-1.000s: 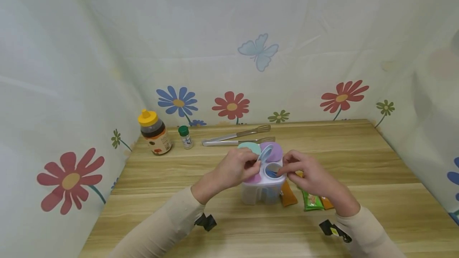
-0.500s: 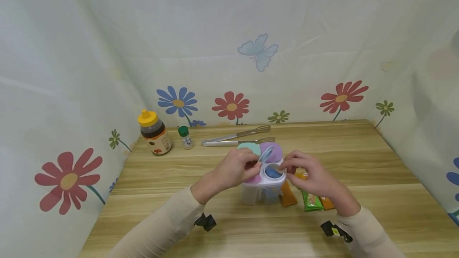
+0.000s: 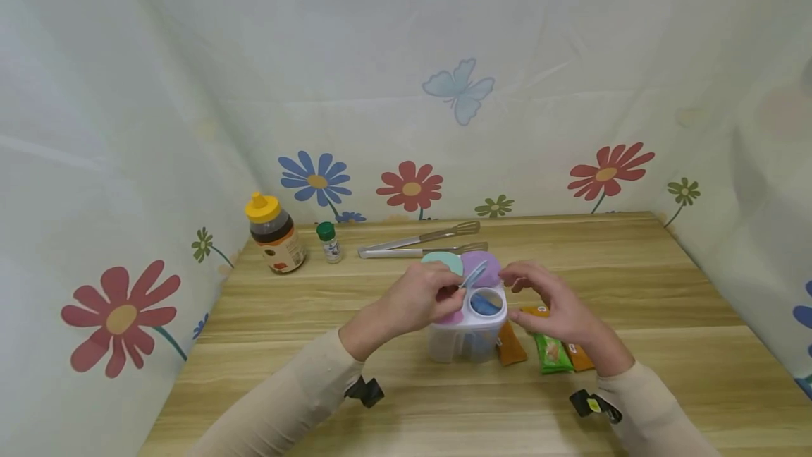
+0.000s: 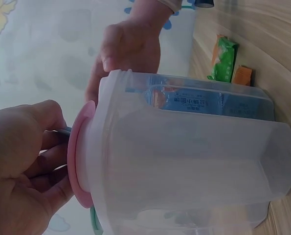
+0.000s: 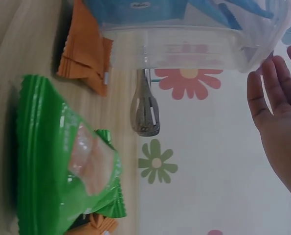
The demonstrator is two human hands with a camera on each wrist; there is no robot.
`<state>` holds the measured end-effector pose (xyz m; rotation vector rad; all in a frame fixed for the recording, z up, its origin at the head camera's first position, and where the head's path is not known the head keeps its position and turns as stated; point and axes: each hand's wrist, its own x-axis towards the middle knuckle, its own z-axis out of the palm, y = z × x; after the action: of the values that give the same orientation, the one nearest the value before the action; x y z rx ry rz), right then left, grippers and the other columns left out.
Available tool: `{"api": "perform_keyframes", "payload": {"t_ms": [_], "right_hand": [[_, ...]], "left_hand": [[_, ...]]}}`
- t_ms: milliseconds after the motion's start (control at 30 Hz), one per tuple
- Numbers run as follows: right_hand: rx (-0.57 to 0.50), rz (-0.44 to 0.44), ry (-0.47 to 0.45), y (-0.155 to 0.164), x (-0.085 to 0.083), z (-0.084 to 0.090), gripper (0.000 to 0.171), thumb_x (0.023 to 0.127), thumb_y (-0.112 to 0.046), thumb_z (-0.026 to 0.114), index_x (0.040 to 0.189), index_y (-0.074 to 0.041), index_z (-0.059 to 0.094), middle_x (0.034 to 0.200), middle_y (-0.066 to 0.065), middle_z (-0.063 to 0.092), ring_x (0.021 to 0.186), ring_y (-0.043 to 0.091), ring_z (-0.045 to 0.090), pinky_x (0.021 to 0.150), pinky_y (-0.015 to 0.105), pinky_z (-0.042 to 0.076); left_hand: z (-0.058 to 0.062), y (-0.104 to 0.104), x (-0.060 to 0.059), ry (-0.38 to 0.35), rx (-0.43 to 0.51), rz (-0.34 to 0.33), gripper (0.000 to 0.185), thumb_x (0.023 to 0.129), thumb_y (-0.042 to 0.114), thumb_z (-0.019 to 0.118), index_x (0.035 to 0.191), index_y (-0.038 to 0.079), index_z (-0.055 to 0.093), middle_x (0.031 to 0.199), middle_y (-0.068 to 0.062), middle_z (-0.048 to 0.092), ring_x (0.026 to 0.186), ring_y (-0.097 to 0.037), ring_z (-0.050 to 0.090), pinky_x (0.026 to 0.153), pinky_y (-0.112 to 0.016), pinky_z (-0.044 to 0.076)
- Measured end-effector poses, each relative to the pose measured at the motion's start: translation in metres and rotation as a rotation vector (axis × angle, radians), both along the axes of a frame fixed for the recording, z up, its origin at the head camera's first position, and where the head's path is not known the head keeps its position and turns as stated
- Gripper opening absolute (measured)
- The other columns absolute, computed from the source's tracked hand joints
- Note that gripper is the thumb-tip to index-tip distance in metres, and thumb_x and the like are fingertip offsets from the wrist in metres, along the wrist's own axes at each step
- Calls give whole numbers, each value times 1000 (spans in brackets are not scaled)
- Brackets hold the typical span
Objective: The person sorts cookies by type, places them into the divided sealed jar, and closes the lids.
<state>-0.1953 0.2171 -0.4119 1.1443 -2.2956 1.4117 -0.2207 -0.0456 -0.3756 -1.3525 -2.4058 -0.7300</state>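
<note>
A clear storage box [image 3: 466, 344] with a white top and round coloured lids stands upright on the table. My left hand [image 3: 415, 298] pinches its light blue lid [image 3: 477, 272], tilted up beside the uncovered round hole. Through that hole shows a blue packet [image 3: 485, 305]; in the left wrist view the blue packet [image 4: 194, 100] lies within one compartment. At the box's right edge is my right hand [image 3: 555, 305], its fingers loosely bent and holding nothing. Its fingertips [image 5: 265, 73] are close to the rim; whether they touch it I cannot tell.
Right of the box lie a green packet [image 3: 553, 355] and several orange packets [image 3: 510, 345]. Metal tongs [image 3: 419, 242] lie behind it. A yellow-capped bottle [image 3: 278, 242] and a green-capped shaker [image 3: 328, 242] stand at the back left.
My right hand has drawn back from the hole to the right and its fingers have spread. The blue packet sits lower in the hole. The left hand keeps hold of the lid, tilted slightly differently.
</note>
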Motion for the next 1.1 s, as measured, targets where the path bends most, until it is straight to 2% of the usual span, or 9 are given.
{"api": "perform_keyframes", "payload": {"t_ms": [167,233,333,433,533,633,733,900,1100], "right_hand": [[-28,-7,-80,5,-12,-23,82,68,11,78,140,6,40,141,21,42,130,24,41,104,31,42],[-31,-1,-100,6,-17,-32,94,67,7,81,147,3,32,148,17,35,135,30,36,108,29,39],[-28,28,-141,6,-22,-41,106,68,0,84,153,-3,20,156,12,25,141,32,28,112,27,34],[-36,57,-200,4,-24,-48,113,70,-5,84,156,-8,11,161,7,15,147,25,21,114,26,30],[-43,76,-241,1,-24,-54,118,70,-7,85,156,-7,4,163,8,9,148,12,17,115,27,27],[-61,96,-259,-3,-25,-59,121,70,-8,86,156,-8,1,163,15,7,147,4,16,115,22,24],[-70,112,-269,-7,-25,-62,122,70,-7,86,157,-11,1,162,20,7,147,3,15,113,16,21],[-89,134,-319,-12,-25,-63,122,71,-7,85,157,-16,-1,163,13,5,148,9,15,112,14,22],[-129,165,-389,-15,-29,-65,125,69,-17,88,157,-21,0,160,11,19,141,14,30,110,18,29]], "left_hand": [[2,0,1,2,-18,-3,9,87,14,69,89,7,74,74,2,66,65,-7,53,57,-11,40],[3,-1,1,-1,-27,-5,10,87,14,69,91,6,75,75,1,67,66,-7,53,58,-11,40],[4,0,2,-4,-38,-10,13,87,14,69,94,6,75,75,1,67,65,-7,53,57,-11,39],[4,0,3,-3,-50,-9,15,87,15,70,97,6,75,76,1,67,65,-7,52,57,-11,39],[4,0,3,4,-61,-9,17,87,16,70,99,6,75,76,1,67,65,-7,52,57,-11,38],[4,0,3,7,-74,-4,17,87,16,70,100,6,75,78,1,67,65,-7,52,57,-11,38],[5,0,4,4,-89,0,18,87,17,70,101,7,75,79,1,67,66,-6,51,58,-11,38],[6,0,4,3,-121,1,20,87,19,70,102,8,76,78,2,66,66,-6,50,58,-12,37],[8,-1,3,-8,-170,3,22,89,23,69,105,9,75,77,4,63,65,-5,47,57,-11,35]]}}
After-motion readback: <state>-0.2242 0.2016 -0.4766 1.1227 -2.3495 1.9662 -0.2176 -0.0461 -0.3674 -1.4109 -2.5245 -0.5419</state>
